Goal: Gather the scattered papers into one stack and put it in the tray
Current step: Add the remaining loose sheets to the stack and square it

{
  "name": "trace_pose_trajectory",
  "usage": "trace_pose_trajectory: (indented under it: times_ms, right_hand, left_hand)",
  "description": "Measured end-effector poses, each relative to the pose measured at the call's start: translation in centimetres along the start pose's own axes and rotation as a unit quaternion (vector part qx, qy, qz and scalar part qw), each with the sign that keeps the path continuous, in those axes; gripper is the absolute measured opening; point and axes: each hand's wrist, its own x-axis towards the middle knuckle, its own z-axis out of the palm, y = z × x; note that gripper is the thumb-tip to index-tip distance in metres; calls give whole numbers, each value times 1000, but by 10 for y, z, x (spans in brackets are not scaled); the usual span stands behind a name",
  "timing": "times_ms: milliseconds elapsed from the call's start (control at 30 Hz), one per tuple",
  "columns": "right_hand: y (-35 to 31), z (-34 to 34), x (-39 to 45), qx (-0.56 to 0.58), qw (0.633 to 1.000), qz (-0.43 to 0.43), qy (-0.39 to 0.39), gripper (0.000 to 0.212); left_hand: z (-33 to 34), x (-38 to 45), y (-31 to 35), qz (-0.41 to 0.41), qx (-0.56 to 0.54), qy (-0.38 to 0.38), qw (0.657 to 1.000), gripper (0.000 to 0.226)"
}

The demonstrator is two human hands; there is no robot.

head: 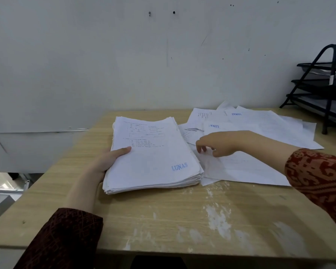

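Observation:
A thick stack of white papers (153, 154), stamped LUNAS in blue, lies in the middle of the wooden table (163, 216). My left hand (109, 158) grips its left edge, thumb on top. Several loose sheets (246, 131) lie spread to the right of the stack, overlapping one another. My right hand (219, 143) hovers over the nearest loose sheet, fingers curled down and slightly apart; I cannot tell if they touch the paper. A black tiered tray rack (322, 90) stands at the table's far right corner.
A white wall runs close behind the table. The table's left edge drops off to a lower grey surface (0, 200). White scuff marks cover the tabletop near its front edge.

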Motion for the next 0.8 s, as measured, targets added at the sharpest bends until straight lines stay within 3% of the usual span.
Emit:
trace_pose_trajectory:
  times_ms: [133, 333, 667, 800]
  right_hand:
    - [6, 0, 4, -52, 998, 21, -34, 37]
    - [18, -3, 12, -80, 997, -2, -22, 10]
    - [29, -2, 11, -58, 998, -13, 6, 2]
    - [39, -23, 3, 4, 998, -6, 69, 6]
  left_hand:
    - [0, 1, 0, -7, 2, -4, 1000, 34]
    - [0, 4, -2, -6, 8, 4, 1000, 33]
    - [-1, 5, -4, 0, 7, 5, 1000, 25]
    - [-1, 4, -3, -1, 8, 4, 1000, 25]
